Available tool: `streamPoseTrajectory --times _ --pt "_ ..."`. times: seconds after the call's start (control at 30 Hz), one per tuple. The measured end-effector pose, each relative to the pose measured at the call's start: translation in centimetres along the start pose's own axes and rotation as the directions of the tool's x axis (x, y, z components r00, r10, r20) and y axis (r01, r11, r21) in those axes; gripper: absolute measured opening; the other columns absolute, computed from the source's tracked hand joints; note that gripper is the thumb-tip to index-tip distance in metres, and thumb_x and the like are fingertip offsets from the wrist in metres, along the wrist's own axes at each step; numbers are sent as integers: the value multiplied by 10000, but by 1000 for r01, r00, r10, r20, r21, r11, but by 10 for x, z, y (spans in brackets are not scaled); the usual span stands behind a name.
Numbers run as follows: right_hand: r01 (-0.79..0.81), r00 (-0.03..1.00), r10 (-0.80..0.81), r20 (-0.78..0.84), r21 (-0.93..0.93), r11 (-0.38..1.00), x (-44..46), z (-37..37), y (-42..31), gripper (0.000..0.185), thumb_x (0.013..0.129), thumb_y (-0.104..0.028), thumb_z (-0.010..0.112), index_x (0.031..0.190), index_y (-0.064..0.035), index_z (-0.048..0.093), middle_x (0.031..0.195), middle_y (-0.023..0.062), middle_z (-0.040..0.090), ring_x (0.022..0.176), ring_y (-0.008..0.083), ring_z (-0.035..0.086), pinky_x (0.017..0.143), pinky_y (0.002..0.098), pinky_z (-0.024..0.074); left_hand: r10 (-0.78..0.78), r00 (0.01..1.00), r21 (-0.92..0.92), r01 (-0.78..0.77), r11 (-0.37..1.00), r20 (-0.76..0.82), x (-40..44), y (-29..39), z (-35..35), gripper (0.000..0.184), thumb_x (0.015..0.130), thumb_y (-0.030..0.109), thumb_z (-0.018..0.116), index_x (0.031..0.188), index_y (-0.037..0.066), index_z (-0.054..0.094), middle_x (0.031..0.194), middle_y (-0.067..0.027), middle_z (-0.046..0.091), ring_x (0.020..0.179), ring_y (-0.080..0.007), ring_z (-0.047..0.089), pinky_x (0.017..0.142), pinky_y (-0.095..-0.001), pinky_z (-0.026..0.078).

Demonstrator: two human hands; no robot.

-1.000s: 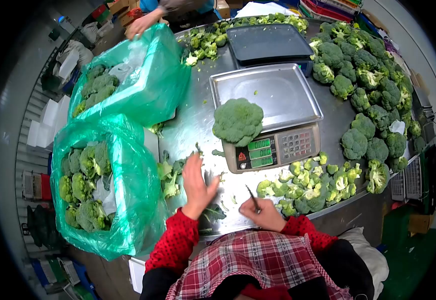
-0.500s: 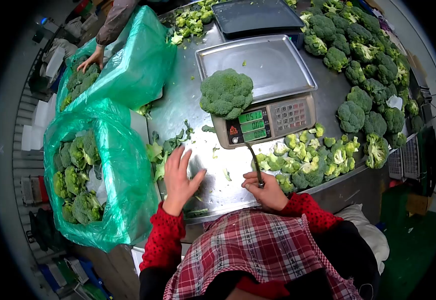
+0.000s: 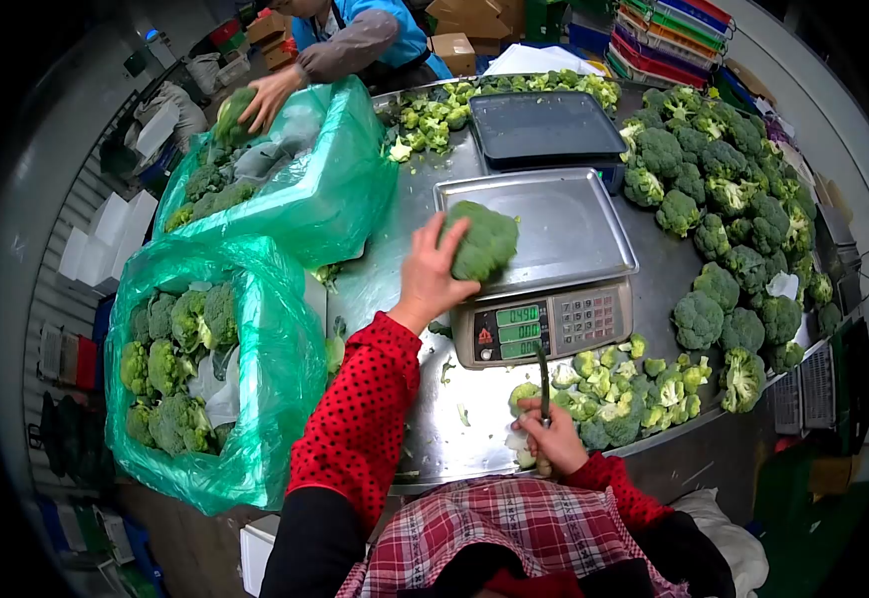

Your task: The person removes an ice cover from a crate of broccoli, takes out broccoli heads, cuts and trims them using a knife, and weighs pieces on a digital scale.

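Note:
My left hand (image 3: 434,273) grips a broccoli head (image 3: 484,242) at the lower left corner of the steel weighing pan (image 3: 539,224). Below the pan, the scale's green display (image 3: 521,330) is lit, its top line reading about 0.490. In my right hand (image 3: 551,439) is a knife (image 3: 544,384), its dark curved blade pointing up toward the scale. Cut broccoli pieces (image 3: 619,394) lie just right of the knife. Some small green scraps are scattered on the metal table (image 3: 439,419) in front of me.
Two boxes lined with green plastic, a near one (image 3: 280,384) and a far one (image 3: 350,194), hold broccoli at the left. A co-worker's hand (image 3: 272,97) holds broccoli over the far box. A second scale (image 3: 546,128) stands behind mine. Broccoli (image 3: 743,199) is piled at right.
My left hand has moved up from the table and taken hold of the broccoli on the scale. The knife has turned more upright. The co-worker's hand has lifted a broccoli head from the far box.

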State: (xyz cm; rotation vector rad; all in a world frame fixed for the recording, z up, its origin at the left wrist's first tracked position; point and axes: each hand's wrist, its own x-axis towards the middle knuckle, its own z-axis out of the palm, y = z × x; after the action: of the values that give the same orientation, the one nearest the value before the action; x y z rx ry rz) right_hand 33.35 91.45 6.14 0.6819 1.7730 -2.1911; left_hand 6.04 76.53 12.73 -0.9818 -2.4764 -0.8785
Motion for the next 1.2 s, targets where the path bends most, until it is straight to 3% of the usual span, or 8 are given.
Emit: streamPoseTrajectory --times 0.07,0.17,0.37,0.5,0.63,0.77,1.03,1.2 --pt "85 996 -86 -29 -37 996 4 -4 -5 342 900 -92 649 1208 24 557 829 31 633 539 49 495 475 214 420 -235 971 -316 213 924 -35 -10 -8 -6 772 595 160 824 1312 100 543 1297 -189 545 1132 -315 562 917 -367 495" --pt "378 913 -405 -35 -294 878 8 -5 -14 305 905 -106 652 1180 18 606 845 4 617 744 69 560 604 220 460 -594 782 -800 474 369 189 -39 4 -39 522 745 115 707 1218 -52 563 1078 -119 653 952 -188 625 867 -305 501" --pt "588 796 -551 251 -534 607 12 22 -47 290 893 -112 659 1164 -12 627 820 99 628 676 220 599 582 317 469 -744 567 -843 538 9 354 -138 30 -55 431 780 109 683 1170 -33 565 1076 -107 637 973 -183 608 896 -317 480" --pt "510 860 -372 349 -570 645 8 30 -23 255 906 -119 636 1137 -20 597 825 130 633 658 280 612 598 365 480 -844 374 -804 585 -107 384 -200 38 -44 399 780 100 696 1133 -30 564 1058 -112 643 940 -180 618 872 -303 490" --pt "590 807 -380 452 -604 535 10 36 6 278 918 -144 610 1168 -26 581 876 160 654 742 338 645 646 412 503 -887 149 -666 716 -209 437 -219 53 -41 397 790 149 724 1088 4 506 1037 -126 610 827 -179 643 635 -265 529" --pt "546 838 -318 443 -671 502 14 33 14 283 919 -150 606 1174 -30 583 894 169 650 751 342 645 654 419 508 -863 193 -672 712 -204 466 -225 51 -35 488 787 196 756 1148 -15 503 1091 -154 593 847 -183 643 674 -275 537" --pt "579 796 -505 333 -662 476 52 35 8 394 897 -170 638 1262 -46 555 1034 164 607 712 334 616 641 400 510 -808 537 -431 806 406 243 -205 24 -23 812 723 275 844 1341 -51 430 1047 -209 667 943 -258 665 833 -334 531" --pt "503 861 -467 203 -484 716 78 50 18 578 870 -259 698 1352 -28 478 985 170 628 778 242 622 707 372 507 -709 631 -257 776 576 314 -191 4 -39 880 634 250 852 1354 -71 462 1147 -241 655 1040 -298 661 894 -345 516"
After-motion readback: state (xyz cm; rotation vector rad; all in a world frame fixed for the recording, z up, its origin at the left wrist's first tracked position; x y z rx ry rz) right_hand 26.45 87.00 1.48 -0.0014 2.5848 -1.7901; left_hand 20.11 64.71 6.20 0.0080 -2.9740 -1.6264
